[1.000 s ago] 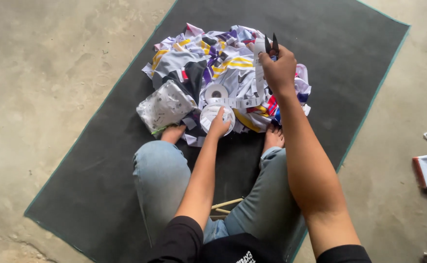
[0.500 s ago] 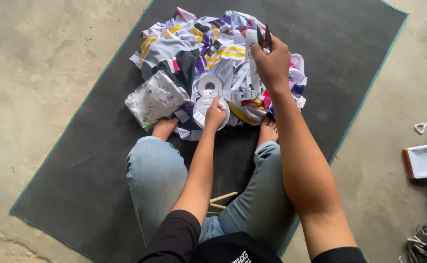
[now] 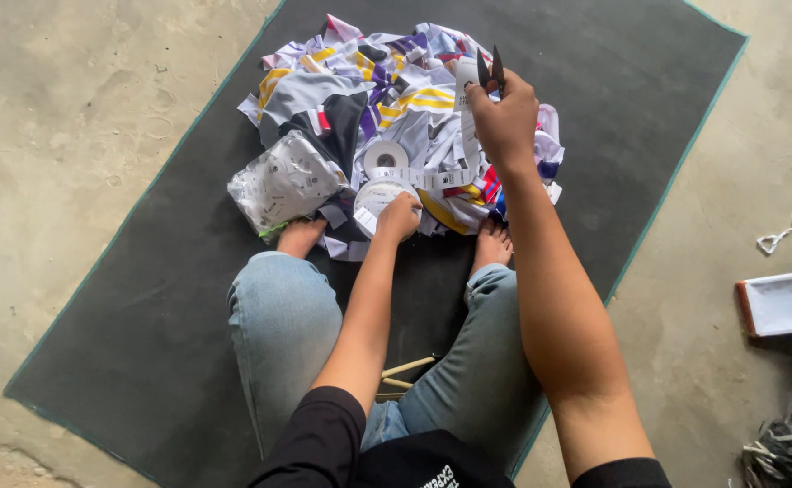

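Note:
I sit on a dark green mat (image 3: 143,298) with my knees up. My left hand (image 3: 400,217) grips a white roll of label tape (image 3: 376,193). A printed white strip (image 3: 465,136) runs from it up to my right hand (image 3: 504,117), which is raised over the pile and holds small dark snips (image 3: 490,69) together with the strip's end. A second white roll (image 3: 385,155) lies just beyond the first. Under both hands is a heap of multicoloured cloth pieces (image 3: 396,99) in white, purple, yellow and grey.
A clear plastic bag of small white items (image 3: 280,184) lies at the left of the heap by my left foot. Bare concrete floor (image 3: 61,117) surrounds the mat. A white box with a red edge (image 3: 783,304) and a tangle of scraps (image 3: 785,445) sit at right.
My view has shifted slightly, so the heap sits a little higher and further left in the frame. Both hands keep their grip on the roll and the strip.

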